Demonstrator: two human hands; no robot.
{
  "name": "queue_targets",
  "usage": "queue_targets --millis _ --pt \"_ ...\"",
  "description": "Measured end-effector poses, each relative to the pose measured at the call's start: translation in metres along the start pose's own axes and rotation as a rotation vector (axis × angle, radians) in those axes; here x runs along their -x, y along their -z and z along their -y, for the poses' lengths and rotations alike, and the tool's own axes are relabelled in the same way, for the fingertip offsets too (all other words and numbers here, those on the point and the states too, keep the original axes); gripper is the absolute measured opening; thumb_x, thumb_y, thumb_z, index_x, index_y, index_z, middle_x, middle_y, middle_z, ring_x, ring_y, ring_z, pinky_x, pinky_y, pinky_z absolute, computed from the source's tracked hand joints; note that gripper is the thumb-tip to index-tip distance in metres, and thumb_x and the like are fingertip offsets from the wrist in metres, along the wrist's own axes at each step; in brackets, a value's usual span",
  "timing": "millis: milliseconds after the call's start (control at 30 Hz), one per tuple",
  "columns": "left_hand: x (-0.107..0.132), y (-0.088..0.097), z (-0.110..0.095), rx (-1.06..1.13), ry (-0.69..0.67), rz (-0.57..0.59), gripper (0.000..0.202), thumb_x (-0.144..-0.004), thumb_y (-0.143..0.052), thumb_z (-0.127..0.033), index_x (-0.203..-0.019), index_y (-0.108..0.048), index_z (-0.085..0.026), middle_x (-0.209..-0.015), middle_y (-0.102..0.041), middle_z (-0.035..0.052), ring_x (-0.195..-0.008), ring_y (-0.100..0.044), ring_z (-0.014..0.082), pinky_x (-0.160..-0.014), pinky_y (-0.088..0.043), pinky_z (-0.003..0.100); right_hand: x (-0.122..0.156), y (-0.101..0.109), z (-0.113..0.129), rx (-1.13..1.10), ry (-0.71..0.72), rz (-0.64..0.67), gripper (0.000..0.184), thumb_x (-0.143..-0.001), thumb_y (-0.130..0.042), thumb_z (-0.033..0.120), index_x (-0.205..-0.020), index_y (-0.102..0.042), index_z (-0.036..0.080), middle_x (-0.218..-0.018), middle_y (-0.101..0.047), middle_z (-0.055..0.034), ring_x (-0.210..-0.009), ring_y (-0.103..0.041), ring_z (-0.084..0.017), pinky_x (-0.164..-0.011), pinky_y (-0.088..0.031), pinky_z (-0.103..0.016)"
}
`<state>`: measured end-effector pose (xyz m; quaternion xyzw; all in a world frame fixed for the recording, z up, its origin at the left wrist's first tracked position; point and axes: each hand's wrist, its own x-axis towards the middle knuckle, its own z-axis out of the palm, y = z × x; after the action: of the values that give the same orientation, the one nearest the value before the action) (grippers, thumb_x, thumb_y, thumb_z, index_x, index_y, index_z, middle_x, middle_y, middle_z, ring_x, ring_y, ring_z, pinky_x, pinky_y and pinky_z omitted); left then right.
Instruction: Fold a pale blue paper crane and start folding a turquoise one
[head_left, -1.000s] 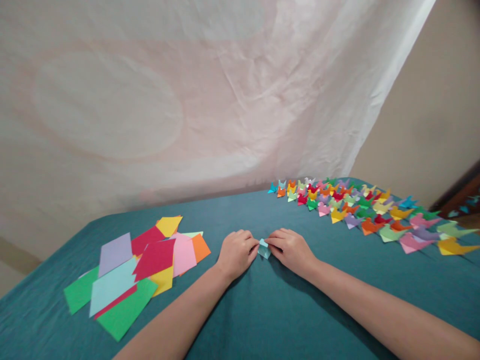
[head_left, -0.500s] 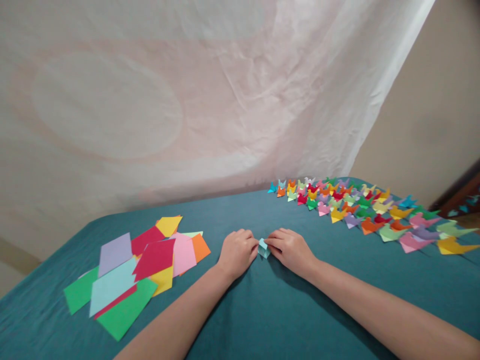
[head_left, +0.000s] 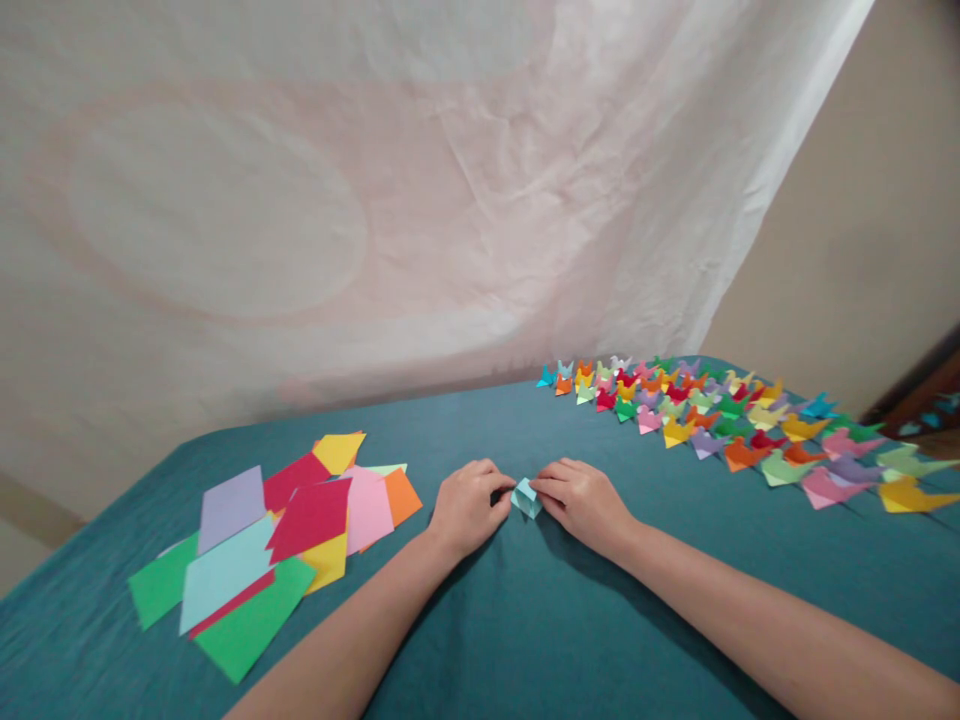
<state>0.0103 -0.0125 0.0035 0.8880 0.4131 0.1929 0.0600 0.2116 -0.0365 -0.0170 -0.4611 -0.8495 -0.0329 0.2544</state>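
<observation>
A small piece of light blue folded paper (head_left: 526, 499) stands a little above the green cloth, between my two hands. My right hand (head_left: 581, 500) pinches its right side with thumb and fingertips. At its left corner are the thumb and index tips of my left hand (head_left: 469, 508), curved with a gap behind the tips and closing on the paper's edge. Creased faces of the paper show toward me; its far side is hidden.
Loose coloured paper sheets (head_left: 311, 520) lie overlapping on the left of the green tablecloth (head_left: 480, 620). Rows of small folded paper birds (head_left: 705, 443) stand at the back right. A pale cloth (head_left: 450, 200) hangs behind the table.
The thumb and index finger of my left hand have spread a little behind their tips, and that hand has shifted slightly left. The folded paper looks wider and tilted differently. My right hand keeps its pinch.
</observation>
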Motion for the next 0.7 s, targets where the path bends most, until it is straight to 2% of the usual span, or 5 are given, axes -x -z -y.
queue_targets --millis 133,267,700 --pt "0.002 0.0032 -0.0004 -0.076 -0.08 0.009 0.023 -0.085 -0.052 -0.023 -0.105 -0.064 -0.027 -0.095 -0.06 0.0008 -0.089 -0.053 0.0171 -0.076 -0.041 0.027 0.0001 -0.0007 -0.0005 0.023 0.012 -0.005 0.017 -0.089 -0.052 0.022 -0.094 -0.069 0.023 -0.087 -0.066 -0.0032 -0.082 -0.055 -0.016 -0.075 -0.04 -0.027" --pt "0.0022 0.0064 -0.0023 -0.145 -0.148 0.045 0.026 -0.084 -0.053 -0.019 -0.106 -0.063 -0.029 -0.096 -0.059 0.0013 -0.091 -0.051 0.0187 -0.077 -0.041 0.03 -0.0007 -0.0002 -0.0004 0.034 0.021 -0.007 0.017 -0.089 -0.052 0.022 -0.094 -0.069 0.022 -0.087 -0.066 -0.0038 -0.082 -0.054 -0.016 -0.074 -0.04 -0.027" --pt "0.0031 0.0025 0.0003 -0.202 -0.17 0.067 0.03 -0.083 -0.051 -0.012 -0.106 -0.064 -0.027 -0.101 -0.058 0.0037 -0.094 -0.05 0.0197 -0.079 -0.042 0.032 0.0009 0.0029 0.0012 0.057 0.065 0.049 0.025 -0.083 -0.052 0.009 -0.099 -0.067 0.021 -0.095 -0.064 -0.0048 -0.088 -0.053 -0.018 -0.078 -0.041 -0.03"
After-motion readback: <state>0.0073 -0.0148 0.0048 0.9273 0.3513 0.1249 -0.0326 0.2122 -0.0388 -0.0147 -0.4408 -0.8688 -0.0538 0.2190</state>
